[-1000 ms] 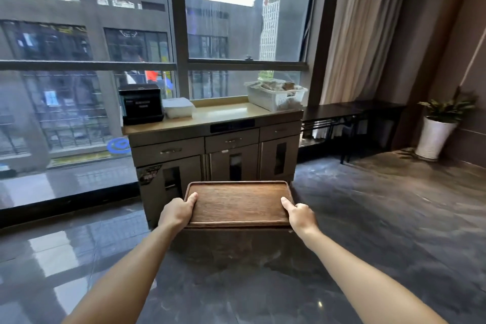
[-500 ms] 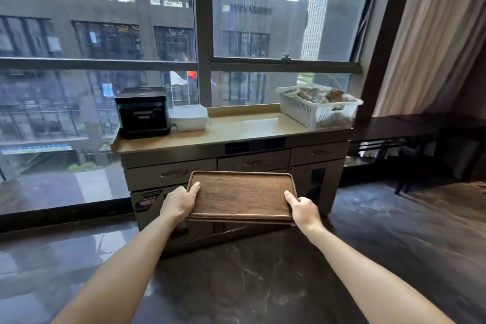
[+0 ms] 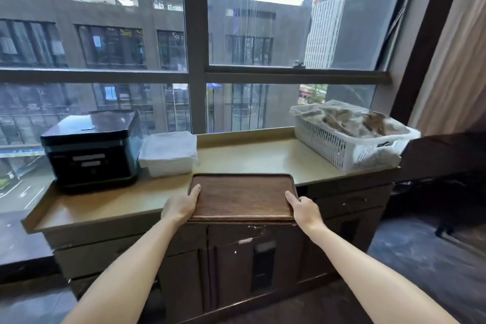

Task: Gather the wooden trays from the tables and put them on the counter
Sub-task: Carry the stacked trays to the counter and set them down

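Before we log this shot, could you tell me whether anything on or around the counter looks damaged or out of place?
Yes: the dark cabinet front under the beige counter shows chipped, peeling patches just below the brown wooden tray. Nothing looks spilled.

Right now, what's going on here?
A person is holding a wooden tray by its short sides, left hand and right hand, at the front edge of the counter. The tray's far part is over the countertop while its near edge overhangs the front; whether it already rests there is unclear. On the counter sit a black box and a white container to the left, and a white basket to the right.
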A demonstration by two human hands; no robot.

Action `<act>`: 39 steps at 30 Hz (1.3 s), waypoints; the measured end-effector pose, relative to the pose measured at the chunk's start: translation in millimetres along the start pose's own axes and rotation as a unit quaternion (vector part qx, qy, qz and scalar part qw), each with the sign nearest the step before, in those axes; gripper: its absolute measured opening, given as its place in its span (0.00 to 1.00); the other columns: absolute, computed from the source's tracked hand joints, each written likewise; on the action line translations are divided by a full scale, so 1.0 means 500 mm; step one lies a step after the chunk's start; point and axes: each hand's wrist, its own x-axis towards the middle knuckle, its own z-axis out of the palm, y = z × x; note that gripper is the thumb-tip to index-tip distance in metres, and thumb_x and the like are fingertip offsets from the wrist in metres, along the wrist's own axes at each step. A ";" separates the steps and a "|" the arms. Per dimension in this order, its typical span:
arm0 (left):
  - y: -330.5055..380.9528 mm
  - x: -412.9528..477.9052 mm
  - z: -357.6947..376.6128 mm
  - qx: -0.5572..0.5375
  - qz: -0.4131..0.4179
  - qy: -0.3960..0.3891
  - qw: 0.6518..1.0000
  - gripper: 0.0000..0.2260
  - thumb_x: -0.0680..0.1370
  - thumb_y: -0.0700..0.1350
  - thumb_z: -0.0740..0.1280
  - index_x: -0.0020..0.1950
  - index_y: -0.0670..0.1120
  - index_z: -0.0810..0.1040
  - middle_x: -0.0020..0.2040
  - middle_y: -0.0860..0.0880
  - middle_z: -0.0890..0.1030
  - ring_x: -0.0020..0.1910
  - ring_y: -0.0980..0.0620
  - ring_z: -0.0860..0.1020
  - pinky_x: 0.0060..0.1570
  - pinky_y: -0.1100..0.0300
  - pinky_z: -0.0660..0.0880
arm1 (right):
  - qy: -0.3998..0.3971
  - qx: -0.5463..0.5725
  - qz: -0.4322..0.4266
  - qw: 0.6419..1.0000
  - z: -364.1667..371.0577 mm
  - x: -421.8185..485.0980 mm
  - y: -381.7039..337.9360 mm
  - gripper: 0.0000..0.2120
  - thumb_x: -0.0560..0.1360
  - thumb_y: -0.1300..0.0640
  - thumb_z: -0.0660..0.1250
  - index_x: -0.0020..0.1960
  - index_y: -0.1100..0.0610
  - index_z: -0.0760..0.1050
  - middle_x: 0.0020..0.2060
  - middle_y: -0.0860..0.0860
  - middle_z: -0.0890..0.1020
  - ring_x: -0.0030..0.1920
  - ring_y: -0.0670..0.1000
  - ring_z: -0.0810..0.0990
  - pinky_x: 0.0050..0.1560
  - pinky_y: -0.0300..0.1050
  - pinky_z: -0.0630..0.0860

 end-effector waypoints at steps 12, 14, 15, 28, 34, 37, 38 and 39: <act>0.160 0.521 0.293 -0.007 -0.084 0.030 0.996 0.26 0.78 0.58 0.55 0.58 0.35 0.76 0.59 0.35 0.78 0.58 0.38 0.76 0.58 0.50 0.72 | -0.084 -0.043 -0.008 0.996 0.120 0.701 0.047 0.21 0.75 0.41 0.58 0.31 0.56 0.68 0.30 0.49 0.73 0.33 0.51 0.72 0.31 0.46 0.63; 0.195 0.604 0.327 0.010 -0.100 0.028 0.995 0.27 0.78 0.59 0.54 0.57 0.37 0.77 0.58 0.36 0.79 0.57 0.39 0.76 0.57 0.50 0.72 | -0.097 -0.040 -0.005 0.994 0.135 0.807 0.041 0.21 0.75 0.41 0.58 0.32 0.56 0.69 0.31 0.49 0.73 0.37 0.56 0.74 0.35 0.46 0.66; 0.210 0.642 0.341 0.026 -0.107 0.030 0.993 0.27 0.78 0.60 0.53 0.56 0.37 0.77 0.57 0.37 0.79 0.56 0.39 0.76 0.56 0.51 0.72 | -0.101 -0.046 -0.005 0.994 0.141 0.855 0.037 0.21 0.75 0.41 0.58 0.33 0.56 0.69 0.31 0.49 0.72 0.39 0.56 0.74 0.37 0.47 0.67; 0.245 0.946 0.465 0.093 -0.166 0.025 0.981 0.26 0.80 0.56 0.51 0.53 0.36 0.77 0.55 0.37 0.80 0.54 0.39 0.76 0.47 0.54 0.69 | -0.183 -0.100 -0.002 0.978 0.266 1.213 0.011 0.21 0.76 0.42 0.55 0.33 0.56 0.66 0.40 0.55 0.75 0.43 0.56 0.73 0.41 0.48 0.66; 0.222 1.069 0.491 0.129 -0.152 0.013 0.980 0.26 0.80 0.56 0.50 0.52 0.37 0.78 0.54 0.38 0.81 0.54 0.40 0.77 0.47 0.54 0.71 | -0.185 -0.130 0.006 0.974 0.340 1.293 0.020 0.21 0.77 0.42 0.54 0.39 0.58 0.70 0.42 0.55 0.76 0.43 0.56 0.73 0.42 0.48 0.67; 0.212 1.114 0.503 0.135 -0.140 0.014 0.981 0.26 0.80 0.55 0.49 0.54 0.38 0.78 0.55 0.38 0.81 0.54 0.40 0.77 0.49 0.54 0.72 | -0.181 -0.164 0.001 0.970 0.365 1.322 0.018 0.22 0.77 0.41 0.52 0.42 0.59 0.70 0.44 0.56 0.77 0.43 0.56 0.73 0.42 0.47 0.67; 0.210 1.124 0.506 0.134 -0.135 0.015 0.982 0.25 0.80 0.55 0.48 0.55 0.39 0.78 0.55 0.38 0.81 0.55 0.40 0.77 0.50 0.54 0.72 | -0.179 -0.183 -0.005 0.967 0.370 1.330 0.018 0.22 0.77 0.41 0.51 0.43 0.59 0.71 0.46 0.57 0.78 0.44 0.57 0.73 0.42 0.47 0.67; 0.208 1.134 0.508 0.133 -0.131 0.015 0.982 0.25 0.80 0.54 0.48 0.56 0.39 0.78 0.56 0.38 0.80 0.56 0.40 0.76 0.52 0.53 0.72 | -0.177 -0.200 -0.012 0.964 0.375 1.338 0.018 0.23 0.77 0.41 0.50 0.45 0.60 0.72 0.48 0.58 0.79 0.46 0.58 0.74 0.42 0.47 0.67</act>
